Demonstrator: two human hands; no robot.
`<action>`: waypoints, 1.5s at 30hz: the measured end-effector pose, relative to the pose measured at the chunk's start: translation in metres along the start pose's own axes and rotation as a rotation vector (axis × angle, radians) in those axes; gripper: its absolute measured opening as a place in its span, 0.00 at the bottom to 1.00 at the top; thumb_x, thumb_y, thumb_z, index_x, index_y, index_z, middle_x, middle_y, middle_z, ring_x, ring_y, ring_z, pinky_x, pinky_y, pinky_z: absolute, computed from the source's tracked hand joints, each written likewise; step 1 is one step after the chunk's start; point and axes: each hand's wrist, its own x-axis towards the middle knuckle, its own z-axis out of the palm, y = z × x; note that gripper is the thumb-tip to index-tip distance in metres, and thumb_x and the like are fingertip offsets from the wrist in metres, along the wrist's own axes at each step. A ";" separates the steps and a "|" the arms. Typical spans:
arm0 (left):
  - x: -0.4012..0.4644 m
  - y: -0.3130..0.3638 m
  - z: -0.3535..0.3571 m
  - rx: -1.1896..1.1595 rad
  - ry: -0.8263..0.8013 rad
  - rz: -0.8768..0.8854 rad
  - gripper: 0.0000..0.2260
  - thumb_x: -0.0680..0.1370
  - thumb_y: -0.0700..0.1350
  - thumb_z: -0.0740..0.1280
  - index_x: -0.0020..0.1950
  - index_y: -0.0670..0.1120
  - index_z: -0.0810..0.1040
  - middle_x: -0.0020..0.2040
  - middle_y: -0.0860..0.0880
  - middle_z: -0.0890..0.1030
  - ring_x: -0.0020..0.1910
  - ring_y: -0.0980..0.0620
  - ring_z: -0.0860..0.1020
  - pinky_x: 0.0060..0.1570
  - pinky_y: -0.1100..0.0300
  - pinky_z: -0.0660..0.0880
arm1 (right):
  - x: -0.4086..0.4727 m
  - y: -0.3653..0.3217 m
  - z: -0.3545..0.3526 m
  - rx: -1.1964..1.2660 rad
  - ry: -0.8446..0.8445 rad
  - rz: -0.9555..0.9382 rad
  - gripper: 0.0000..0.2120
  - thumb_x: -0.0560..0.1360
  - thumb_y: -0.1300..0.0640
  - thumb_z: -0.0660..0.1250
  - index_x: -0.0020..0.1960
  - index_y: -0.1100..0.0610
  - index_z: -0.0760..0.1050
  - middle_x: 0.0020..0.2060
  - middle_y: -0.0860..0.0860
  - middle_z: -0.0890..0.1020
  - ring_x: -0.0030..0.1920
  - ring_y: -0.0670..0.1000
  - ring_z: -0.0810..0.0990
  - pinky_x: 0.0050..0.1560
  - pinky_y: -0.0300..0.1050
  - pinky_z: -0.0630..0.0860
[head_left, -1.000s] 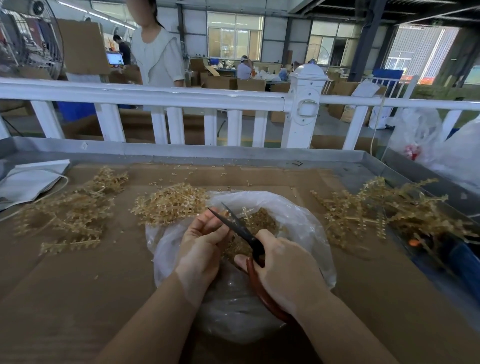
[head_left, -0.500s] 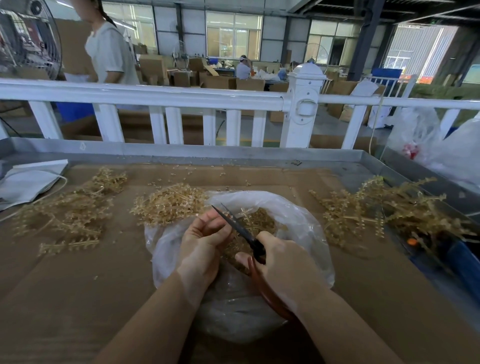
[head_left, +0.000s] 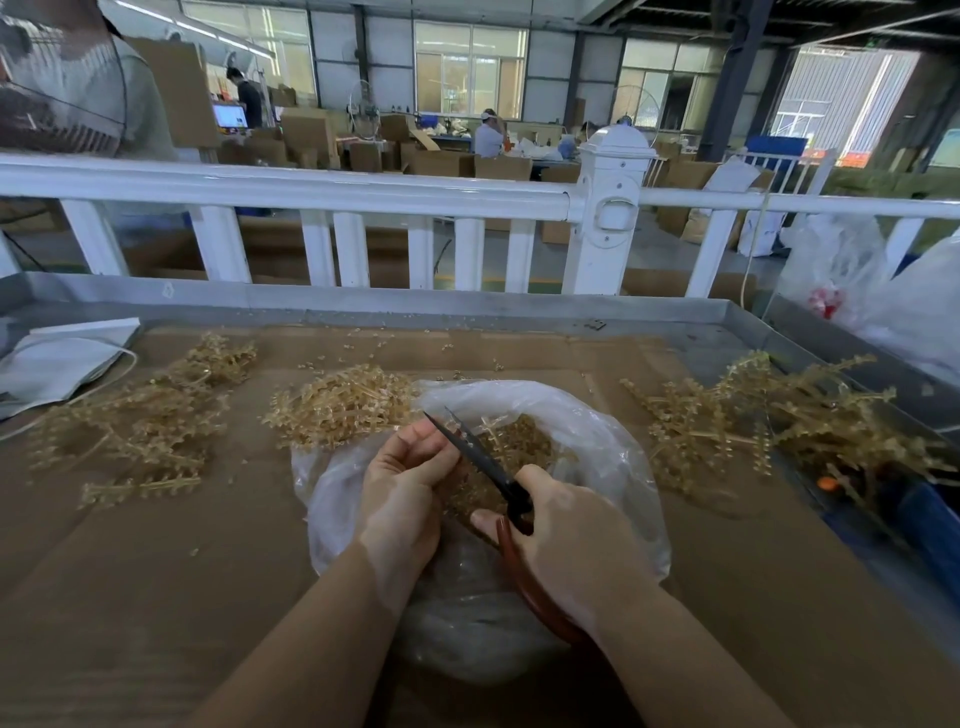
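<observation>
**Desk:** What is the right hand gripping?
**Photographer:** The right hand (head_left: 566, 540) is wrapped round the red-brown handle of the scissors (head_left: 483, 460). The black blades are slightly parted and point away over the open clear plastic bag (head_left: 613, 457).
**Desk:** And the left?
**Photographer:** The left hand (head_left: 402, 483) sits over the bag's left side, fingers curled in against the blades. Whatever they pinch is hidden.
**Desk:** Where is the golden plastic?
**Photographer:** A heap of cut pieces (head_left: 524, 441) lies inside the bag, just beyond the blades. A near pile of sprigs (head_left: 337, 402) touches the bag's far-left edge. A left pile (head_left: 140, 415) lies well to the bag's left, and a right pile (head_left: 769, 410) well to its right.
**Desk:** Underneath?
**Photographer:** The bag rests on a cardboard sheet (head_left: 156, 571). A white fence (head_left: 311, 189) runs well beyond the bag.
</observation>
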 end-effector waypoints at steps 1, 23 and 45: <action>0.000 0.000 0.000 -0.005 0.000 0.000 0.12 0.72 0.25 0.62 0.45 0.40 0.76 0.33 0.48 0.81 0.34 0.54 0.82 0.35 0.62 0.80 | 0.000 0.000 0.001 -0.005 0.005 0.001 0.17 0.74 0.31 0.56 0.44 0.44 0.63 0.34 0.43 0.73 0.36 0.43 0.72 0.32 0.31 0.59; -0.002 0.006 0.000 -0.056 0.008 -0.086 0.13 0.73 0.25 0.61 0.44 0.43 0.71 0.34 0.47 0.81 0.33 0.54 0.82 0.32 0.64 0.79 | 0.003 0.003 0.007 -0.010 0.029 -0.038 0.15 0.75 0.33 0.57 0.45 0.44 0.64 0.32 0.42 0.71 0.35 0.42 0.72 0.36 0.34 0.65; -0.004 0.009 0.003 -0.078 0.038 -0.136 0.16 0.74 0.25 0.60 0.56 0.41 0.71 0.43 0.43 0.81 0.36 0.53 0.83 0.33 0.64 0.79 | 0.004 0.003 0.009 -0.026 0.035 -0.032 0.17 0.73 0.31 0.56 0.44 0.44 0.61 0.33 0.42 0.71 0.35 0.44 0.71 0.33 0.31 0.61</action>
